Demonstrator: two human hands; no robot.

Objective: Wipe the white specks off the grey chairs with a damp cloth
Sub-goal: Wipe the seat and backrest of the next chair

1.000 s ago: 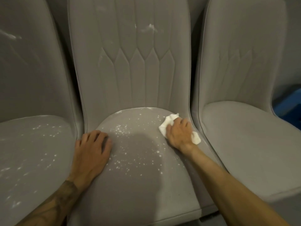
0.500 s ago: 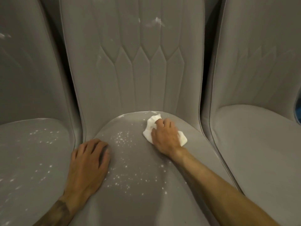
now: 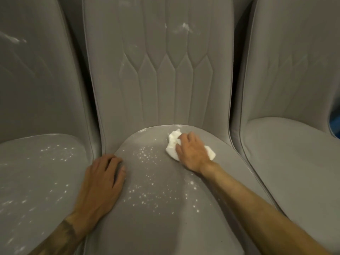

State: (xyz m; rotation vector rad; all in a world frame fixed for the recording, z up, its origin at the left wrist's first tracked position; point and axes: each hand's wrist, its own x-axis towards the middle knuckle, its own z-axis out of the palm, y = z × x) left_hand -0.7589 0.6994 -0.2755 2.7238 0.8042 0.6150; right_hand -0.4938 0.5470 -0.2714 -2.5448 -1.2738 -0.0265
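Observation:
Three grey upholstered chairs stand side by side. The middle chair (image 3: 158, 80) has white specks (image 3: 147, 192) scattered over its seat and a white smear (image 3: 182, 28) high on its backrest. My right hand (image 3: 193, 153) presses a crumpled white cloth (image 3: 172, 144) flat onto the back of that seat, right of centre. My left hand (image 3: 103, 183) lies palm down on the seat's left edge, fingers spread, holding nothing. The left chair (image 3: 36, 172) also carries white specks on its seat and a streak on its backrest.
The right chair (image 3: 294, 153) looks free of specks. A narrow dark gap separates each pair of chairs. A bit of blue (image 3: 334, 122) shows at the right edge behind the right chair.
My right hand has slid the cloth leftward across the back of the middle seat. The view has moved closer. My left hand stays on the seat's left edge.

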